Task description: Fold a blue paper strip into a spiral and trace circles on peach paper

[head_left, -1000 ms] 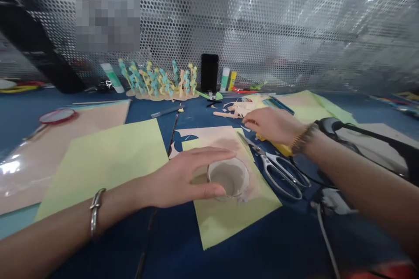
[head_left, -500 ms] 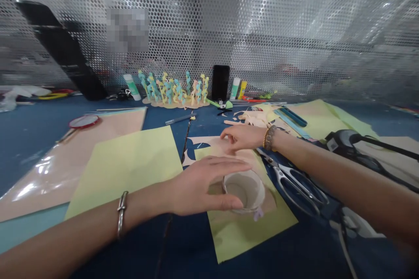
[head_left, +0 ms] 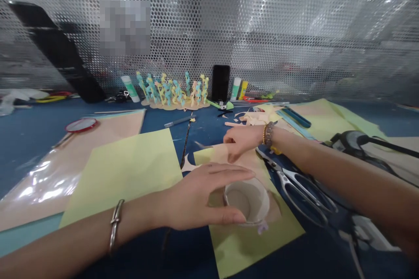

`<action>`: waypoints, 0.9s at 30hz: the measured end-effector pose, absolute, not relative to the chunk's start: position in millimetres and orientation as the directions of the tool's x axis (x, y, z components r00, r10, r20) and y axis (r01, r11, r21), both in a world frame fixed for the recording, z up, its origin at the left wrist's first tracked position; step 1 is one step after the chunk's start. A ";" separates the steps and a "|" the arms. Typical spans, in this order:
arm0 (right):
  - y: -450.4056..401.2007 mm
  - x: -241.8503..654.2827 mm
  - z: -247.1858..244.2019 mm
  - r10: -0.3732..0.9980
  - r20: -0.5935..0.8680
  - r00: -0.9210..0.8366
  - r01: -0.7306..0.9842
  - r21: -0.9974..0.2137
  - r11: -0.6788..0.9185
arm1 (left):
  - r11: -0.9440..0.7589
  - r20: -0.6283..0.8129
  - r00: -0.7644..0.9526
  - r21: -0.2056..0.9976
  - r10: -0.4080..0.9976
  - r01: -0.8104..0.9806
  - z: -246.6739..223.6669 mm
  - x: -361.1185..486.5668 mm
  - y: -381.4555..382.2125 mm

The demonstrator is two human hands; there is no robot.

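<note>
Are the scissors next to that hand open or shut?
Shut. The scissors lie beside the right hand with their blades closed together into one point, not spread apart.

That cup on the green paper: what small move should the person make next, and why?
Probably close the left hand on the cup: its fingers arch over the rim and seem not to grip it, while the right hand rests on the pink paper nearby.
</note>
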State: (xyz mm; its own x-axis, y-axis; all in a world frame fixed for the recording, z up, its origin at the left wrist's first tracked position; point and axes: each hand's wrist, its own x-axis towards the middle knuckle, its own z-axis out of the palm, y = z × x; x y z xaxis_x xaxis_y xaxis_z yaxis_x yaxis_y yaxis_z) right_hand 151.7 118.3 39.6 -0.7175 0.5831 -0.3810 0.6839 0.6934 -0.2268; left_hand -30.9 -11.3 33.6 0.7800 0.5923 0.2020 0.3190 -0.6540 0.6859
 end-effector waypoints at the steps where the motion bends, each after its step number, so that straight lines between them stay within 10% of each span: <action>1: 117.7 150.8 40.8 0.565 -0.374 -0.735 0.665 -0.235 0.709 | -0.651 0.196 0.781 0.687 0.593 0.322 34.5 -30.8 -11.1; 8: 118.0 145.3 46.2 0.457 -0.357 -0.815 0.579 -0.465 0.670 | -0.676 0.208 0.791 0.665 0.576 0.318 36.6 -30.0 -11.1; 27: 185.5 148.4 44.9 0.757 0.011 -0.654 0.718 -0.308 0.625 | -0.661 0.198 0.703 0.576 0.683 0.480 35.6 -49.7 39.1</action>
